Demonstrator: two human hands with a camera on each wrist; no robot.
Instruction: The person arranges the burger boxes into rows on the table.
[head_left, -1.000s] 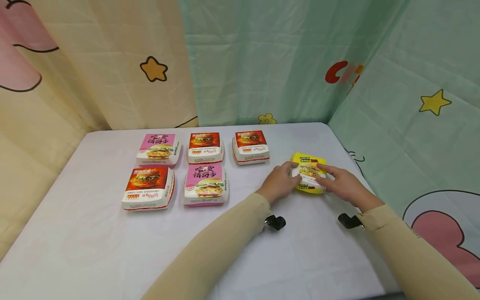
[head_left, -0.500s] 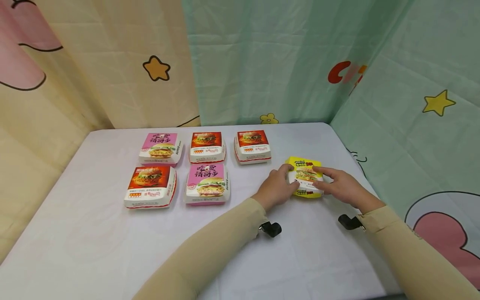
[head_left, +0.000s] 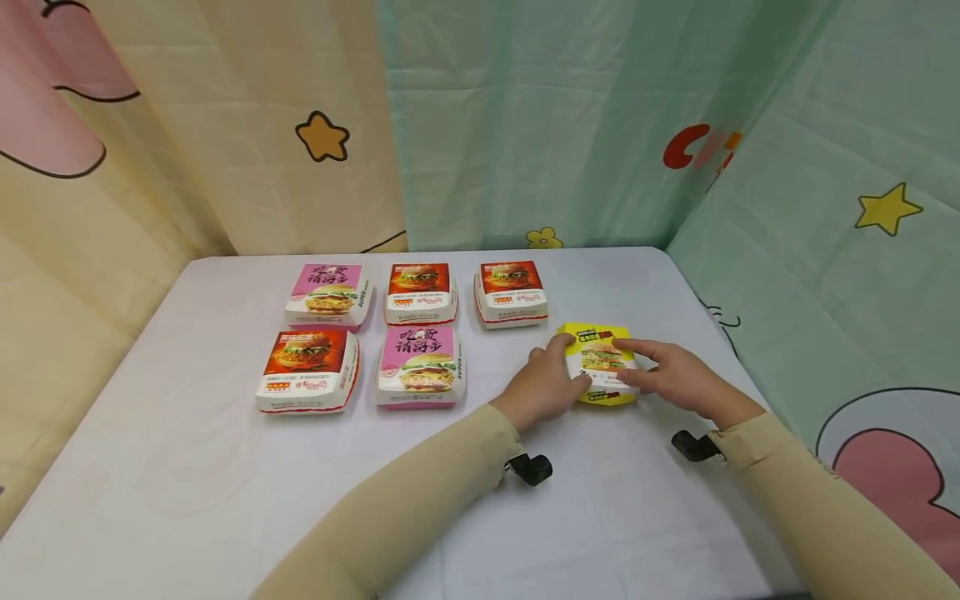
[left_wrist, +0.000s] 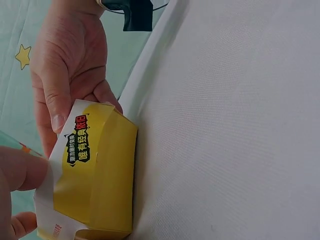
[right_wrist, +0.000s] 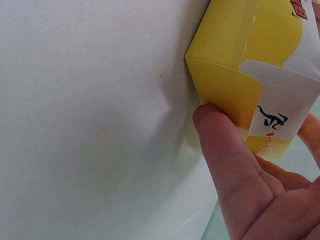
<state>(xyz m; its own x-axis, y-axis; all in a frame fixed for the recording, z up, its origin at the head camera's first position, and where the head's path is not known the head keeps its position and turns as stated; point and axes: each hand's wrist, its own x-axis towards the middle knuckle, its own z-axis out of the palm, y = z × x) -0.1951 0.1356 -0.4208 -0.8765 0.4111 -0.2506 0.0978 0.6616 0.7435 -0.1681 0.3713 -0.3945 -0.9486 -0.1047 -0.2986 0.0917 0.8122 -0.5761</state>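
Observation:
A yellow and white burger box (head_left: 597, 364) sits on the right side of the white table in the head view. My left hand (head_left: 542, 382) grips its left side, thumb near the front. On the opposite side, my right hand (head_left: 681, 382) holds the box between thumb and fingers. Seen from the left wrist, the burger box (left_wrist: 97, 165) shows its yellow side low over the cloth, with the right hand (left_wrist: 72, 60) beyond it. In the right wrist view, a digit of the right hand (right_wrist: 260, 200) presses the side flap, and the other fingers are partly hidden behind the box.
Left of the hands, pink burger boxes (head_left: 422, 367) and red burger boxes (head_left: 512, 294) lie in two rows on the white table (head_left: 187, 475). A patterned curtain (head_left: 525, 125) borders the table's back and sides. Small black devices (head_left: 531, 469) stick out at both wrists.
The yellow burger box has slid left and slightly toward the person, with both hands moving along on it. The pink and red boxes keep their places on the table.

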